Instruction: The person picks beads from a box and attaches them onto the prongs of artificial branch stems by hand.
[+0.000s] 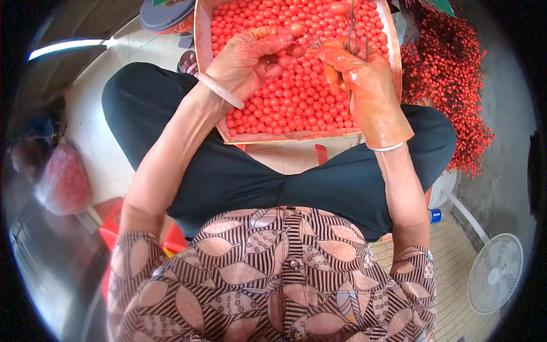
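A shallow box point(298, 138) full of small round red balls point(296, 97) lies across the knees. Over its left part is my left hand point(250, 60), bare and stained red, with a pale bangle at the wrist. Its thumb and fingers are curled close around one or more red balls. My right hand point(362, 74) wears a wet, orange-stained glove and is closed around thin dark stems point(353, 28) that stick up past its fingers. The fingertips of both hands are near each other above the balls.
Bunches of red-berried branches point(450, 80) stand right of the box. A white fan point(495, 274) is at the lower right. On the left are a plastic bag of red material point(65, 179) and a red stool point(111, 222). A lidded bucket point(165, 16) stands at the upper left.
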Demonstrator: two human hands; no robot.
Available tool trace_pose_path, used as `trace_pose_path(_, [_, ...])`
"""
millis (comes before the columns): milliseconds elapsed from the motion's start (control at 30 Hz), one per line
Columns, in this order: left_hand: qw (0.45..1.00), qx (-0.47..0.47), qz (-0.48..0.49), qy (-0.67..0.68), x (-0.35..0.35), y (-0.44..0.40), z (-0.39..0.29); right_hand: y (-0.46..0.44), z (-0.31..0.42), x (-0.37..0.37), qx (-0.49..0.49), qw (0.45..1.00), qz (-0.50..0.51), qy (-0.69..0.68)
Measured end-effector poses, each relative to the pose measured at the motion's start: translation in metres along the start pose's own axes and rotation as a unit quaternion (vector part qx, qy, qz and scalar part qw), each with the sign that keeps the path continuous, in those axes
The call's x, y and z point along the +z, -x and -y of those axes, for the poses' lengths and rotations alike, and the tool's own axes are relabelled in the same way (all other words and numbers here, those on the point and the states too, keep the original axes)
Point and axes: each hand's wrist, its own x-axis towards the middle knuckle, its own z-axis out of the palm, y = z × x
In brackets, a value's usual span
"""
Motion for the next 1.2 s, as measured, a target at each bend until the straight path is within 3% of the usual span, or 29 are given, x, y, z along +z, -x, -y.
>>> trace_pose_path(67, [0.998, 0.017, -0.028, -0.053, 0.004, 0.003, -0.002, 0.001, 0.001, 0.002, -0.012, 1.0, -0.01, -0.007])
trace_pose_path(167, [0.996, 0.028, 0.049, -0.072, -0.004, 0.003, -0.001, 0.0, 0.001, -0.001, -0.018, 1.0, 0.014, -0.004])
trace_pose_path(367, [0.999, 0.028, -0.008, -0.043, 0.004, 0.006, 0.001, 0.0, 0.001, -0.001, -0.008, 1.0, 0.007, 0.0])
trace_pose_path(467, [1.0, 0.014, -0.008, -0.02, 0.006, 0.003, 0.001, -0.002, 0.001, -0.006, -0.009, 1.0, 0.025, 0.001])
trace_pose_path(500, [0.999, -0.013, 0.048, 0.012, 0.0, 0.003, -0.003, -0.001, 0.001, -0.006, -0.015, 1.0, 0.022, 0.005])
trace_pose_path(600, [0.999, 0.022, -0.003, -0.025, 0.001, 0.002, 0.005, 0.0, 0.001, -0.004, -0.026, 0.999, 0.012, 0.023])
trace_pose_path(767, [0.999, 0.03, 0.036, -0.027, -0.003, 0.001, 0.009, 0.002, 0.0, 0.001, -0.012, 0.998, -0.002, 0.06])
trace_pose_path(900, [0.998, 0.022, 0.06, -0.026, 0.001, 0.003, 0.007, 0.001, -0.005, -0.001, -0.021, 0.999, 0.039, 0.012])
trace_pose_path(1000, [0.993, 0.073, -0.003, -0.097, 0.003, 0.002, 0.011, -0.001, -0.009, -0.002, -0.027, 0.997, 0.067, 0.006])
trace_pose_path(1033, [0.992, 0.091, 0.046, -0.075, -0.001, 0.0, 0.011, 0.0, -0.005, 0.0, -0.002, 0.998, 0.065, -0.023])
trace_pose_path(1167, [0.989, 0.115, 0.001, -0.091, 0.0, -0.001, 0.016, -0.001, -0.004, -0.01, 0.039, 0.995, 0.085, -0.036])
trace_pose_path(1200, [0.99, 0.108, 0.005, -0.096, 0.0, 0.001, 0.015, 0.0, -0.004, -0.015, 0.0, 0.995, 0.102, -0.016])
